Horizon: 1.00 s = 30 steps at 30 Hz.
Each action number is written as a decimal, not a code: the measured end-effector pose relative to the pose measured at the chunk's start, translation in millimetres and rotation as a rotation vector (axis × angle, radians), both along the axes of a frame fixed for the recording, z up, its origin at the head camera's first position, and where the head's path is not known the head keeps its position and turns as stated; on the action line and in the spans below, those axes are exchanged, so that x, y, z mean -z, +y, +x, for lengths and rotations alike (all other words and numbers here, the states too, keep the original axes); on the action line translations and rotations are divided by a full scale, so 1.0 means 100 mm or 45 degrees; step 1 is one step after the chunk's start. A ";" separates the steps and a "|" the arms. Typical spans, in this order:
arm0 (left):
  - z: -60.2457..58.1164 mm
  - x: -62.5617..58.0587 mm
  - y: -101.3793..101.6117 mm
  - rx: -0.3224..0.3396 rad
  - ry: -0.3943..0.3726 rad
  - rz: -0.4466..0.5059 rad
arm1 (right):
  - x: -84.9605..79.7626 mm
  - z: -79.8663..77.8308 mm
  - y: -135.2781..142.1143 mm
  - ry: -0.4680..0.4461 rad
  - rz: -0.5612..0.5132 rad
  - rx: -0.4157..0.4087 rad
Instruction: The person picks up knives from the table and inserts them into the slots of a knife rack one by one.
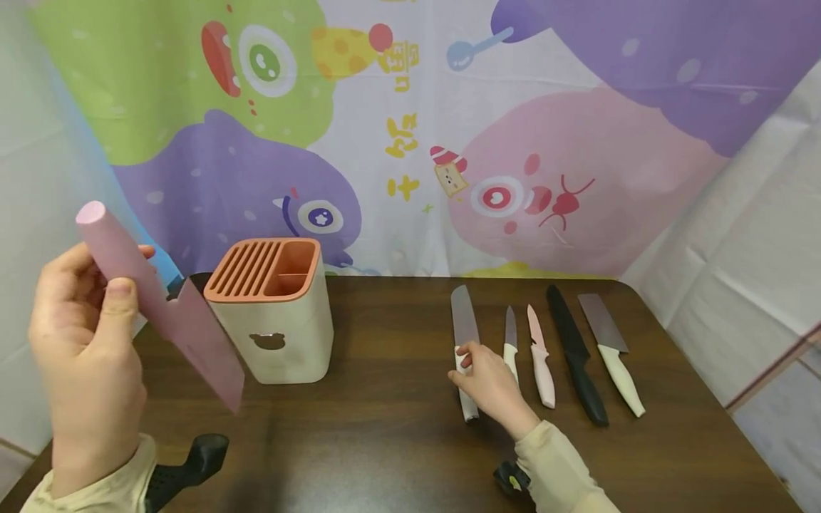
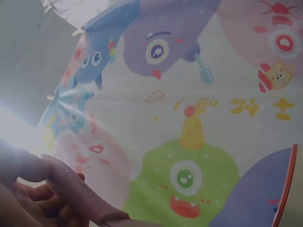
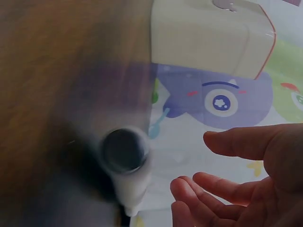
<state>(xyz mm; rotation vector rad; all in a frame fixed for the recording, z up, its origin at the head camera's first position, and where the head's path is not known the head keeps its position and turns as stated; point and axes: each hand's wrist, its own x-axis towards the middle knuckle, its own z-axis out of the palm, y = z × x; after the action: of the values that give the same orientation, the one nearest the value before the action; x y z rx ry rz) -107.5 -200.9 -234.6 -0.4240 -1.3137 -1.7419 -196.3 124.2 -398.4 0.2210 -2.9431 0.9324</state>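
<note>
My left hand (image 1: pixel 96 335) holds a pink cleaver (image 1: pixel 204 342) by its handle, with the handle's end up and the blade slanting down to the right, beside the knife block (image 1: pixel 288 349). In the left wrist view the pink handle (image 2: pixel 83 194) lies between thumb and fingers. My right hand (image 1: pixel 490 385) reaches over a white-handled knife (image 1: pixel 465 320), the leftmost in the row on the table. Seen from the right wrist, thumb and fingers stand apart with a gap between them, and the dark end of a white handle (image 3: pixel 125 151) shows to their left.
Right of that knife lie a small white-handled knife (image 1: pixel 510 335), a small pink knife (image 1: pixel 541 363), a black knife (image 1: pixel 580 370) and a white-handled cleaver (image 1: pixel 618 370). The block has an orange slotted top (image 1: pixel 244 274). A cartoon cloth (image 1: pixel 423 235) hangs behind the brown table (image 1: pixel 385 427).
</note>
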 end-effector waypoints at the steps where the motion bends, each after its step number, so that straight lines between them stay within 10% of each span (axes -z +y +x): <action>1: 0.00 -0.01 -0.02 -0.020 0.011 -0.014 | 0.02 0.01 0.01 -0.003 0.021 -0.006; 20: -0.16 -0.22 -0.22 0.015 -0.011 0.145 | 0.15 0.15 0.05 -0.069 0.180 -0.036; 30: -0.23 -0.36 -0.28 -0.112 -0.099 0.165 | 0.20 0.18 0.07 -0.127 0.192 -0.040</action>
<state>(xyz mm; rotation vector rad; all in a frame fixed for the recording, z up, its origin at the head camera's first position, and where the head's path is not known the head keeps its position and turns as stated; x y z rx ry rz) -130.7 -228.6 -198.2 -0.2235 -1.2466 -1.7724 -178.6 131.5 -418.6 0.2338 -3.1135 0.7453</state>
